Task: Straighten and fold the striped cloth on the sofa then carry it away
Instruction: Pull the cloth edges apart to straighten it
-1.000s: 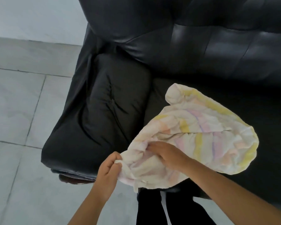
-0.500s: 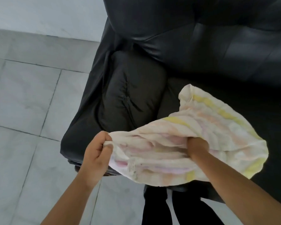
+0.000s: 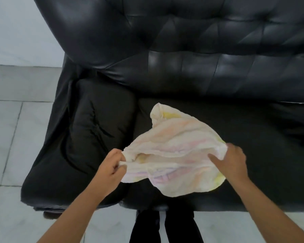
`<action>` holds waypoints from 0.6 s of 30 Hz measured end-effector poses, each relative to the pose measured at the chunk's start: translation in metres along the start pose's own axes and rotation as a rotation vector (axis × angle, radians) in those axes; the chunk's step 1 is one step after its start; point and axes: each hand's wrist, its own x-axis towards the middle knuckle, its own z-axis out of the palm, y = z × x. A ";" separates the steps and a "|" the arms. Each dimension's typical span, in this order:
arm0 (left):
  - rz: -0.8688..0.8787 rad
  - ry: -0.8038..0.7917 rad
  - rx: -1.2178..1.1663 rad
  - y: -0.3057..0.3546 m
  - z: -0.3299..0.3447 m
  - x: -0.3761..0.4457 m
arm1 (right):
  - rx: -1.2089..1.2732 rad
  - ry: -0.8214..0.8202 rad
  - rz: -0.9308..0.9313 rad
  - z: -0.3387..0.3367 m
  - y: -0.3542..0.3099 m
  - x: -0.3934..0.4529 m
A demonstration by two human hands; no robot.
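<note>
Black leather sofa (image 3: 200, 67), grey tiles (image 3: 11, 130)

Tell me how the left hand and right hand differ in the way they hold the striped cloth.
The left hand bunches a corner of the striped cloth in curled fingers; the right hand grips the opposite edge with one finger laid straight along the fabric. The left hand is beside the armrest, the right hand over the seat. Both hold it stretched between them.

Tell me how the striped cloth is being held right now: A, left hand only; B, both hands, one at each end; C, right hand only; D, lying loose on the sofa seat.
B: the left hand pinches the striped cloth at its left end while the right hand grips the right end.
</note>
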 end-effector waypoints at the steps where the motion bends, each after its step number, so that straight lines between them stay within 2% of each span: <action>1: -0.019 -0.003 -0.002 -0.001 -0.001 -0.003 | -0.009 -0.052 -0.171 0.018 -0.009 -0.013; 4: -0.076 0.007 0.016 -0.013 -0.009 -0.014 | 0.062 -0.489 -0.602 0.076 -0.056 -0.044; 6: -0.083 0.016 0.043 -0.018 -0.016 -0.022 | 0.069 -0.642 -0.741 0.105 -0.094 -0.050; 8: -0.099 0.003 0.044 -0.022 -0.024 -0.029 | 0.049 -0.682 -0.706 0.127 -0.122 -0.040; 10: -0.129 0.019 0.065 -0.036 -0.035 -0.038 | -0.086 -0.694 -0.609 0.149 -0.148 -0.022; 13: -0.200 0.085 0.053 -0.064 -0.045 -0.050 | -0.312 -0.618 -0.498 0.165 -0.173 0.002; 16: -0.263 0.149 0.017 -0.089 -0.047 -0.061 | -0.143 -0.582 -0.448 0.162 -0.184 0.014; 18: -0.300 0.206 -0.019 -0.104 -0.045 -0.066 | -0.066 -0.462 -0.504 0.165 -0.182 0.013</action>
